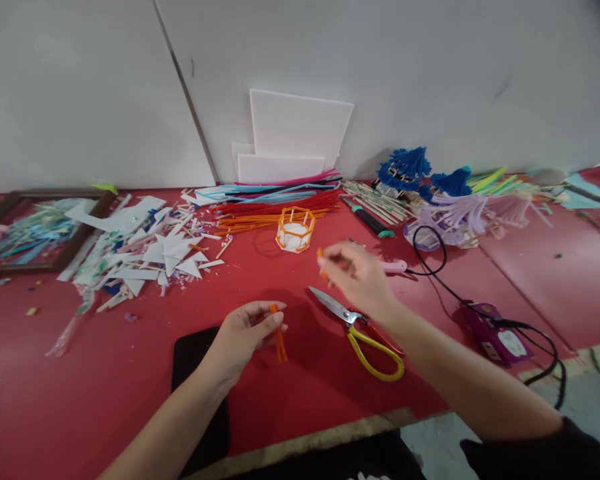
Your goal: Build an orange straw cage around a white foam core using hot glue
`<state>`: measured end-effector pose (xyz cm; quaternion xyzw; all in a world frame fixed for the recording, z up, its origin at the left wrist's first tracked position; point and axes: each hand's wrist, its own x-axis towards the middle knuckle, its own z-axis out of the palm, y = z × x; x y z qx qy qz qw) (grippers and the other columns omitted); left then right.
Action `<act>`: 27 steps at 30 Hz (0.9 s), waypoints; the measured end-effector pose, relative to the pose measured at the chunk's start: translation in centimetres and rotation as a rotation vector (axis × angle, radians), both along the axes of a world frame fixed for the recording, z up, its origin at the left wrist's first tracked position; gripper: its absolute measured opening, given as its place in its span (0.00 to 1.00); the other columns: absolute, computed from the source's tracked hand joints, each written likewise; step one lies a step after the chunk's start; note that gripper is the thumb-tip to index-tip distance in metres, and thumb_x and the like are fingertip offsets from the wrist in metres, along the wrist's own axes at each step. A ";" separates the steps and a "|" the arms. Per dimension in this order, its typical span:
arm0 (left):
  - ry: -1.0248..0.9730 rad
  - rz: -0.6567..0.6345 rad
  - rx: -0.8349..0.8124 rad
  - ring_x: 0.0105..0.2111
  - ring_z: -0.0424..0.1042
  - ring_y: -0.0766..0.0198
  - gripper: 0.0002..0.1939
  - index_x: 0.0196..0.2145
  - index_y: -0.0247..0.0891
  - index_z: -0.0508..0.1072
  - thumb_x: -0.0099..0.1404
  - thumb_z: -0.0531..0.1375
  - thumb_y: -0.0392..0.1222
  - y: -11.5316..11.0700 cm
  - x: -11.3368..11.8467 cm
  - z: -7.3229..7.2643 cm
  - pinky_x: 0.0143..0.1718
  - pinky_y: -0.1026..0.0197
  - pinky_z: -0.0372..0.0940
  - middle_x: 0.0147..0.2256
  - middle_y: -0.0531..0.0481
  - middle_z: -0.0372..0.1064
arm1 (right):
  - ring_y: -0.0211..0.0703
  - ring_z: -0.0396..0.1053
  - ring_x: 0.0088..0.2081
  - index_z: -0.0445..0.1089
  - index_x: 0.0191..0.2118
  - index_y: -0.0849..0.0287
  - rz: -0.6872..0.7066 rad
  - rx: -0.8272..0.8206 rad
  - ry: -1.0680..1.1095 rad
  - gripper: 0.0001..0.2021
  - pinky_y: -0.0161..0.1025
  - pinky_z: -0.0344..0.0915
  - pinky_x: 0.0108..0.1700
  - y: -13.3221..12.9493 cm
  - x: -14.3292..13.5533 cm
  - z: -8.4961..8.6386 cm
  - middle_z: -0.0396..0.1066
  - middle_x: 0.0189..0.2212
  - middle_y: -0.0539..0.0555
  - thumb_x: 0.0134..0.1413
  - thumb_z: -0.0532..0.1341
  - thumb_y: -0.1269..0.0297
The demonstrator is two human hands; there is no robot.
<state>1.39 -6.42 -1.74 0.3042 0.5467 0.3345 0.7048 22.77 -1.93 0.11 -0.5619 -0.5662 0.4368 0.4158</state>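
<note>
Short orange pipe cleaner pieces [280,343] are pinched between the thumb and fingers of my left hand [250,327], low over the red table. My right hand [353,270] is raised above the scissors and grips another small orange piece [321,254], probably pipe cleaner too; it is slightly blurred. Below it lie scissors [334,305] with yellow and red handles, blades pointing up and left. Beyond both hands stands a small open frame [296,230] with orange edges and posts on a white base. Long orange pipe cleaners [260,220] lie behind it.
White foam scraps [173,250] heap at the left beside a brown tray [63,260]. A black phone-like slab [195,347] lies under my left forearm. At right are a green-and-black cutter [373,221], tasselled pieces [455,217], a pink-handled tool [394,267] and a corded purple box [497,337].
</note>
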 end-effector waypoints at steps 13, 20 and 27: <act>0.047 0.037 0.033 0.26 0.72 0.66 0.24 0.33 0.35 0.75 0.40 0.74 0.49 2.1 0.0 -1.9 0.26 0.67 0.66 0.26 0.53 0.70 | 0.47 0.70 0.48 0.66 0.53 0.60 0.302 0.092 -1.205 0.16 0.49 0.70 0.48 15.5 3.0 -0.8 0.68 0.51 0.58 0.63 0.59 0.59; 0.061 0.001 0.078 0.27 0.74 0.64 0.22 0.34 0.35 0.76 0.42 0.73 0.47 2.0 -0.3 -2.3 0.28 0.66 0.66 0.26 0.51 0.72 | 0.47 0.70 0.48 0.66 0.53 0.61 0.535 0.205 -1.171 0.17 0.49 0.70 0.48 18.7 0.8 -1.2 0.68 0.51 0.58 0.62 0.60 0.59; 0.053 0.006 0.102 0.26 0.73 0.64 0.19 0.31 0.35 0.77 0.41 0.73 0.43 2.0 -0.1 -2.4 0.27 0.66 0.65 0.23 0.51 0.72 | 0.44 0.72 0.44 0.70 0.48 0.61 0.446 0.286 -1.022 0.12 0.46 0.70 0.47 20.2 1.3 -0.6 0.72 0.46 0.56 0.62 0.60 0.61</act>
